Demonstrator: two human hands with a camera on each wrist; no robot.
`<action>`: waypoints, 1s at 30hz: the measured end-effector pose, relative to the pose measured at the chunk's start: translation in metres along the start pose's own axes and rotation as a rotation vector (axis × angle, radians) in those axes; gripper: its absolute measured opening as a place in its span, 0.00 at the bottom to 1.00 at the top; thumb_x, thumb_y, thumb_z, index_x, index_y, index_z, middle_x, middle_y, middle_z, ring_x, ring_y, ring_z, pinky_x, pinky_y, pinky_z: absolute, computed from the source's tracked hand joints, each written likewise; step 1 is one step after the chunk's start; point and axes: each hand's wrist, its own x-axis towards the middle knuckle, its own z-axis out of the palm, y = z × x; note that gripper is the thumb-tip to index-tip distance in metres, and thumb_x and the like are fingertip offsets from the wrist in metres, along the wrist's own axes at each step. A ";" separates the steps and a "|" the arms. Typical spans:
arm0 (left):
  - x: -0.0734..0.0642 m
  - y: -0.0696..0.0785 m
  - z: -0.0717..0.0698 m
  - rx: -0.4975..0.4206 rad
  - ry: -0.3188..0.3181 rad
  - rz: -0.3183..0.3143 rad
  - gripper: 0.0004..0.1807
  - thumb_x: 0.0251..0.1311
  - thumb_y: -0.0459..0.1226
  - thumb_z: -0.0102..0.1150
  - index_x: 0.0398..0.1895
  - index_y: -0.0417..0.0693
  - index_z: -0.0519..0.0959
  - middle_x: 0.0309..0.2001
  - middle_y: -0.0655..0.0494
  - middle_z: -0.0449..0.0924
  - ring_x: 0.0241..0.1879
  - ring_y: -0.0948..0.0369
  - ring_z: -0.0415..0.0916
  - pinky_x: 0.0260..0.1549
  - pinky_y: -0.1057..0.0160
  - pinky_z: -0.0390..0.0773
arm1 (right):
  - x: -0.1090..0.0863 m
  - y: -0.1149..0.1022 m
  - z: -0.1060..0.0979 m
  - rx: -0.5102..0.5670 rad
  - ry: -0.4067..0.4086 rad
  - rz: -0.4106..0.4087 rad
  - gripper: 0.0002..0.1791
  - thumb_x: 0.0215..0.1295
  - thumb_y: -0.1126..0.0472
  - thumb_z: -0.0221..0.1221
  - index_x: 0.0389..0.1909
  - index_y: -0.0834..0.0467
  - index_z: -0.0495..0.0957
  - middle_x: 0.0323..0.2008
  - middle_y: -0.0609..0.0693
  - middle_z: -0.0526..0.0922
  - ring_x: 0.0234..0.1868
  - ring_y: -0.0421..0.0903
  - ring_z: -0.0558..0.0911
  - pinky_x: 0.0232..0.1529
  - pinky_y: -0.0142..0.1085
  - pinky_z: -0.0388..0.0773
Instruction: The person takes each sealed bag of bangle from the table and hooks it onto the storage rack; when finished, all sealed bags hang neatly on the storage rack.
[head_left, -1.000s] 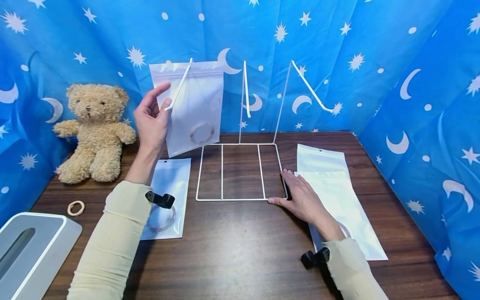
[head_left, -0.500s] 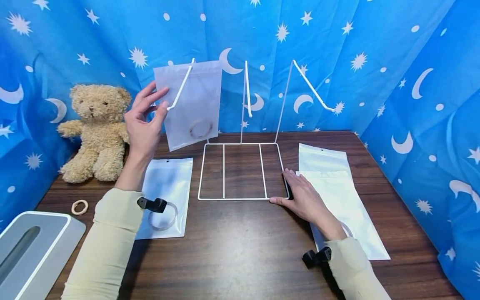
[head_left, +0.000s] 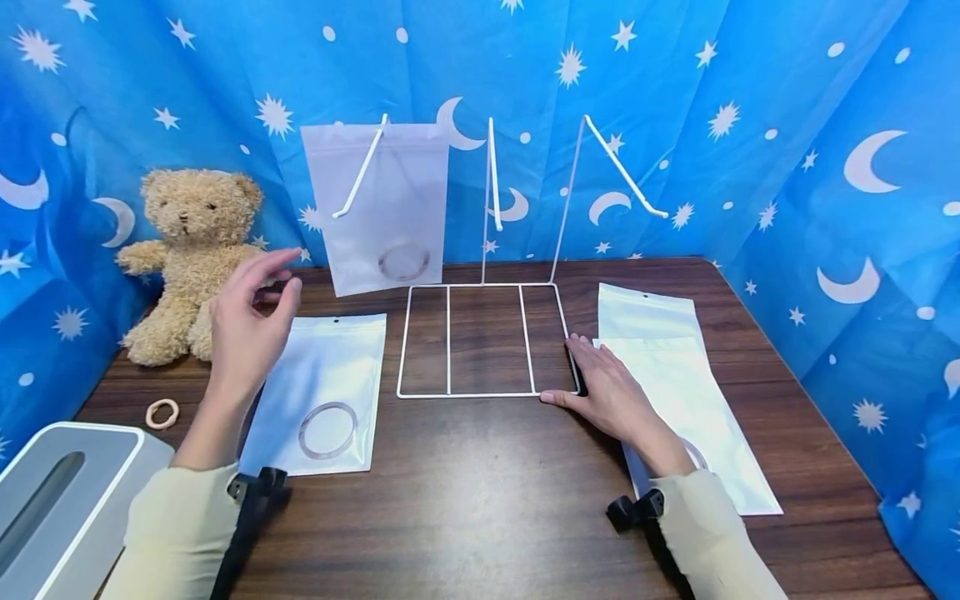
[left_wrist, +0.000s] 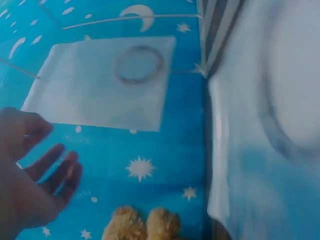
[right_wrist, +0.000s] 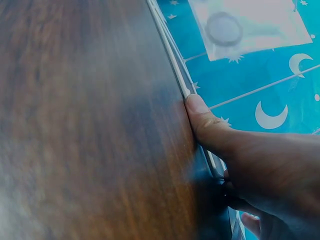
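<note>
A white zip pouch [head_left: 401,200] with a ring showing inside its lower corner hangs on the left arm of a white wire display rack [head_left: 487,396]. My left hand [head_left: 251,325] is in the air to the lower left of this pouch, holding nothing, its fingers loosely bent. Below and beside that hand, another pouch [head_left: 322,375] lies flat on the table, a clear ring [head_left: 328,430] visible in it. At the rack base's front right corner, my right hand [head_left: 615,408] holds the wire, thumb on the front bar and fingers along the side bar.
Two overlapping white pouches [head_left: 697,417] lie right of the rack, partly behind my right forearm. A teddy bear [head_left: 198,250] sits at the back left. Near the left edge are a small wooden ring [head_left: 162,414] and a grey-white box [head_left: 97,492]. A blue curtain [head_left: 660,67] stands behind.
My left hand has let go of the hanging pouch and moved down and left, away from the rack. The pouch stays on the rack's left arm. My right hand has kept its place.
</note>
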 end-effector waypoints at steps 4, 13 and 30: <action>-0.016 -0.016 -0.010 0.251 -0.164 -0.117 0.22 0.68 0.37 0.56 0.64 0.44 0.75 0.55 0.43 0.77 0.47 0.47 0.76 0.42 0.54 0.74 | -0.001 0.000 -0.001 0.002 -0.003 0.005 0.56 0.57 0.30 0.61 0.72 0.68 0.57 0.71 0.66 0.60 0.73 0.59 0.56 0.72 0.51 0.48; -0.031 -0.039 -0.015 0.568 -0.750 -0.475 0.48 0.66 0.57 0.54 0.68 0.22 0.55 0.59 0.20 0.63 0.56 0.28 0.64 0.50 0.33 0.67 | -0.002 0.003 0.001 0.002 -0.003 0.007 0.57 0.57 0.30 0.61 0.73 0.68 0.57 0.71 0.66 0.60 0.73 0.59 0.56 0.71 0.51 0.48; -0.045 -0.056 -0.007 0.494 -0.613 -0.483 0.37 0.50 0.47 0.74 0.50 0.30 0.65 0.48 0.20 0.57 0.49 0.31 0.56 0.42 0.36 0.66 | 0.000 0.001 0.002 0.018 -0.004 0.007 0.57 0.56 0.30 0.61 0.73 0.67 0.56 0.72 0.65 0.59 0.73 0.59 0.56 0.71 0.51 0.49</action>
